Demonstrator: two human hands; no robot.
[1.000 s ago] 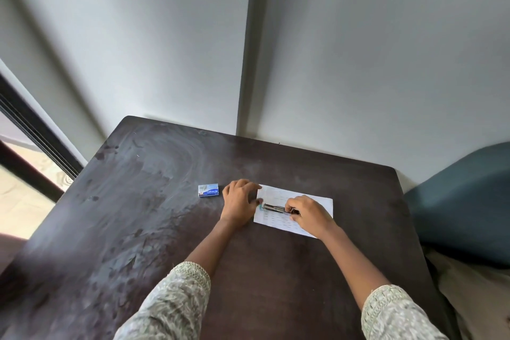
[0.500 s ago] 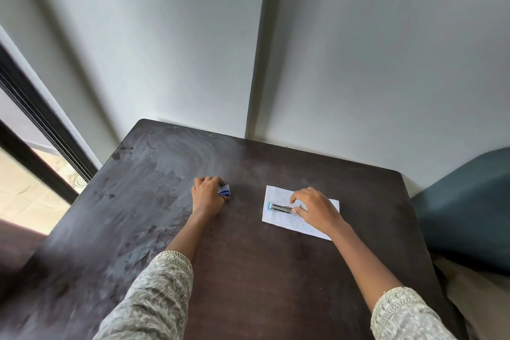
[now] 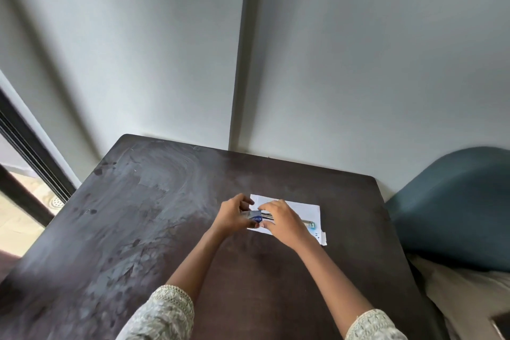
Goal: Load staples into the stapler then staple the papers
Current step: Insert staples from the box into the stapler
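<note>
Over papers (image 3: 303, 208) — left hand (image 3: 231, 217) grips staple box (image 3: 255, 216) | contents hidden

The left hand (image 3: 233, 217) now carries the small blue cardboard staple box (image 3: 255, 216) over — meeting the right hand (image 3: 281, 219) above the white paper sheets (image 3: 306, 208).

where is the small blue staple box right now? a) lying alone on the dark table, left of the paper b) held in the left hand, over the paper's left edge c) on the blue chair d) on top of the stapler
b: the small blue staple box sits in the grip of the left hand, above the left edge of the white paper sheet, with the right hand meeting it.
</note>
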